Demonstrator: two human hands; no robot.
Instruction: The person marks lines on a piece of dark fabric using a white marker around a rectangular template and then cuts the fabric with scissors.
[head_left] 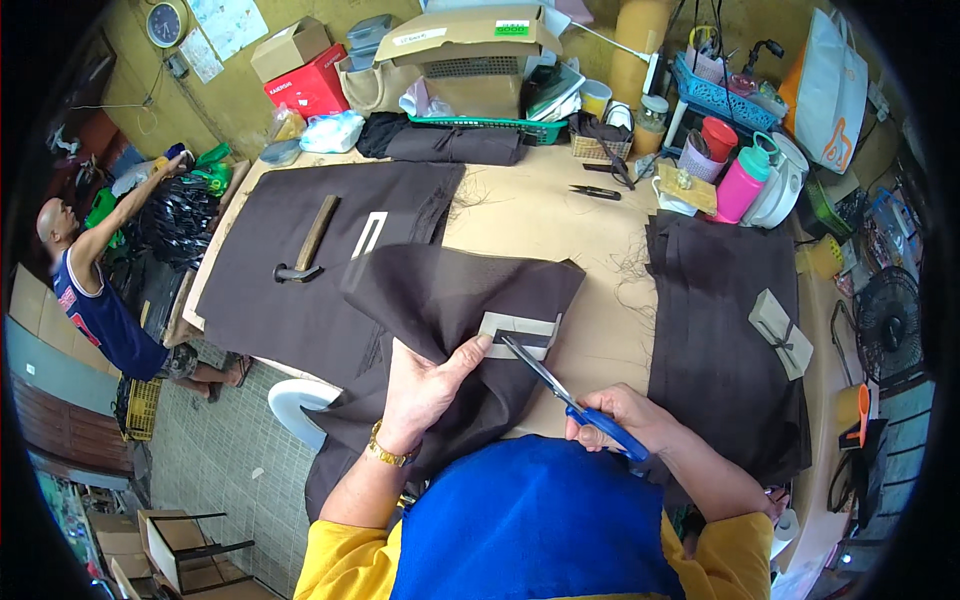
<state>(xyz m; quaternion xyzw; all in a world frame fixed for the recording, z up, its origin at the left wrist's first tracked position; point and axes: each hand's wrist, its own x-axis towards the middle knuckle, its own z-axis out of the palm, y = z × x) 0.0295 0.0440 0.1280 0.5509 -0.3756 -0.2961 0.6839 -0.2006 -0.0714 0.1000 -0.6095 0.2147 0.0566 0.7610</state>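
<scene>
At the far left, off the surface (pixel 560 230), another person (pixel 95 290) reaches up toward some green things. On a flat dark cloth (pixel 300 280) lies a hammer (pixel 305 245). Nearer the middle, the left hand (pixel 425 385) has its grip closed on a folded piece of dark fabric (pixel 440 300), thumb pressed beside a pale template (pixel 520 335). The right hand (pixel 625 420) has its grip closed through the blue handles of the scissors (pixel 570 400), whose blades reach the template. A stack of dark cloth (pixel 715 320) lies to the right.
</scene>
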